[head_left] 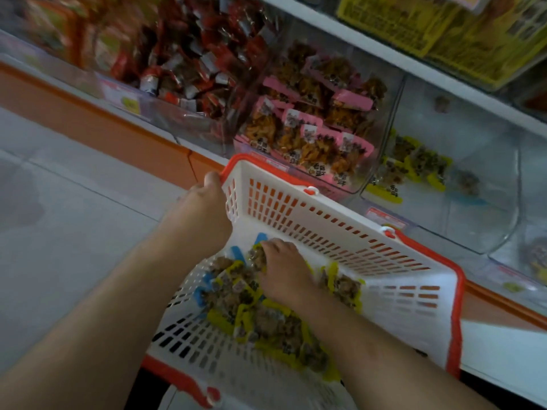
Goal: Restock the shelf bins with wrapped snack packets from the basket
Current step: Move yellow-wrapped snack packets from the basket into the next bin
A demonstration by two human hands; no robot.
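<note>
A white basket with a red rim [340, 232] is tilted in front of the shelf. My left hand [204, 208] grips its left corner at the rim. Inside lies a heap of yellow-edged and blue-edged snack packets [266, 321]. My right hand [281, 270] is down in the heap, fingers curled around packets. Behind the basket, a clear shelf bin [473, 179] holds a few yellow-edged packets [414, 167] at its left side.
A bin of pink-edged packets [313, 119] sits left of the yellow one, and a bin of red packets [189, 54] further left. Yellow boxes [429, 25] fill the shelf above. An orange shelf edge [118, 137] runs along the pale floor tiles [74, 226].
</note>
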